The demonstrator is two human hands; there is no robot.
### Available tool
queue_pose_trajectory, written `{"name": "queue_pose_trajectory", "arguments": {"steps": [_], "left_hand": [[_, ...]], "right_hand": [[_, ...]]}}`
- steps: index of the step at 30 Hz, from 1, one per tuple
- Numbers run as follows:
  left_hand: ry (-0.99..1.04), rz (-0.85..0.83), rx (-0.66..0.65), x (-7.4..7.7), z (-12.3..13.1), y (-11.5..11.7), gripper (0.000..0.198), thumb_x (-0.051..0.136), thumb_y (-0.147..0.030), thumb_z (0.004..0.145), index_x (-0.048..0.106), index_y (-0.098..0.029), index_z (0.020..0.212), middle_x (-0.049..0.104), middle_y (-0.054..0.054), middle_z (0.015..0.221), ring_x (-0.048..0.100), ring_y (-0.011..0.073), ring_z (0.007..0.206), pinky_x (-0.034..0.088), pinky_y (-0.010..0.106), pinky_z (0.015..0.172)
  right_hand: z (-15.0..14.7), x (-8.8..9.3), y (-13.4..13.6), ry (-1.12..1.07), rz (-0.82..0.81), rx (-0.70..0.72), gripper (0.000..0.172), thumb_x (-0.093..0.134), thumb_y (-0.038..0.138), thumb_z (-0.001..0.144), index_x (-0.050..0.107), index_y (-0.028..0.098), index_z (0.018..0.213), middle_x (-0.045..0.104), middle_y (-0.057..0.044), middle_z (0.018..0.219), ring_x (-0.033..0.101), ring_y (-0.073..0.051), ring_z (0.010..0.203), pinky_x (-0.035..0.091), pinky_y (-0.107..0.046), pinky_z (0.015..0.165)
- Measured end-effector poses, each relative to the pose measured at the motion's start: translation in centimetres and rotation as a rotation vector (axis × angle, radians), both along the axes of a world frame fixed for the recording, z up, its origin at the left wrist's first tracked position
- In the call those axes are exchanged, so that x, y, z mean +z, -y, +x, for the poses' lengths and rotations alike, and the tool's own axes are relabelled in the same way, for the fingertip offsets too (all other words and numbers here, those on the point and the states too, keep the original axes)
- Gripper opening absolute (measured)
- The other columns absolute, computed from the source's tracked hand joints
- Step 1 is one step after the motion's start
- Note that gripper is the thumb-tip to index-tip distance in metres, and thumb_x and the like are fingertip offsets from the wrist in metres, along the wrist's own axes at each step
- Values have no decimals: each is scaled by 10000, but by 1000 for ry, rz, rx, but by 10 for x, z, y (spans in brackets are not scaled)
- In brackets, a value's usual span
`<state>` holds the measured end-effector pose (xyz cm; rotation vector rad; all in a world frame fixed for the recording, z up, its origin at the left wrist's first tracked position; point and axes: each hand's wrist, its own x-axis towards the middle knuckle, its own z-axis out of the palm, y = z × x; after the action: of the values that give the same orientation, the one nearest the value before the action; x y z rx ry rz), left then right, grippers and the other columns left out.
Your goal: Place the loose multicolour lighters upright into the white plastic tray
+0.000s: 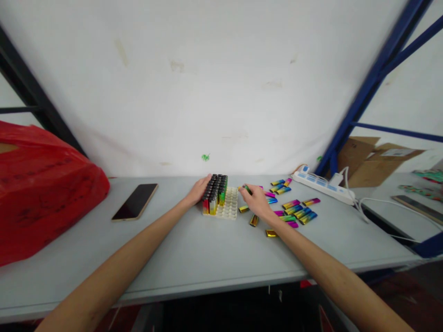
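Note:
A pale tray with rows of round holes (231,203) sits on the grey table. Black-topped lighters (215,189) stand upright in its left part. My left hand (198,190) rests against the left side of these lighters, its fingers partly hidden behind them. Just right of the tray, my right hand (255,199) is closed on a small green and dark lighter (247,188). Several shiny multicoloured cases (292,207) lie scattered to the right, some close to that hand and partly behind it.
A dark phone (135,202) lies left of the tray. Beyond it is a red plastic bag (44,193). A white power strip (323,185) with cables is at the back right, near cardboard boxes (374,161) and a blue frame (360,92).

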<state>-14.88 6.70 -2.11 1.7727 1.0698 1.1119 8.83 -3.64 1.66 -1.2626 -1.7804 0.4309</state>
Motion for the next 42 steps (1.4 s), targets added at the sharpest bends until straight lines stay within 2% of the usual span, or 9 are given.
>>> {"name": "queue_pose_trajectory", "arguments": {"steps": [7,13,18,22,25,32,35,38,42], "left_hand": [[5,5,1,1,1,1,796,405,-840,831,735,-129,968,777,106,1027,661,303,1034,455,388,998],[11,-1,12,3,2,3,803,417,-847,817,732,-122,957,778,120,1019,664,307,1018,465,397,979],[15,-11,11,5,3,4,809,422,-846,816,733,-118,983,776,125,1031,657,312,1048,474,400,970],[21,-12,1,4,3,5,815,413,-849,816,732,-118,983,777,120,1027,666,306,1025,478,398,971],[26,-11,2,4,3,4,810,416,-850,815,733,-125,991,778,110,1026,664,304,1026,472,397,983],[34,-8,3,5,3,4,811,429,-855,807,737,-126,986,778,104,1019,656,302,1039,467,394,994],[30,-11,14,5,3,3,826,429,-854,808,736,-112,1000,776,117,1017,652,309,1053,461,404,1001],[25,-10,17,4,3,1,850,426,-865,798,736,-105,1019,774,124,1034,651,312,1054,454,416,1012],[18,-9,13,1,2,-1,851,421,-866,801,738,-110,1028,773,122,1045,652,312,1060,448,419,1020]], "right_hand": [[4,9,8,52,26,117,408,369,491,1021,471,215,738,477,48,597,469,-132,600,324,-256,607],[0,10,12,331,208,213,379,404,437,1042,500,208,755,555,-6,746,513,-155,723,354,-272,699],[-11,4,12,297,136,181,437,431,433,1041,486,206,672,537,30,586,470,-126,564,303,-260,612],[-14,-1,11,242,127,208,409,462,455,1031,544,201,722,685,-6,701,564,-129,606,338,-243,625],[-15,-3,10,311,92,242,401,443,481,1035,576,198,783,724,-28,761,618,-145,657,363,-239,631],[-27,2,12,674,146,83,476,382,569,1022,649,182,951,743,-110,900,667,-202,758,352,-267,619],[-31,4,15,776,111,91,510,386,609,1001,670,189,941,746,-117,909,669,-212,756,344,-270,603],[-28,5,17,781,106,117,540,373,615,1004,679,191,871,736,-102,857,658,-206,749,346,-271,614],[-12,7,14,683,163,48,532,300,526,1057,667,194,862,701,-73,817,630,-187,750,377,-276,679]]}}
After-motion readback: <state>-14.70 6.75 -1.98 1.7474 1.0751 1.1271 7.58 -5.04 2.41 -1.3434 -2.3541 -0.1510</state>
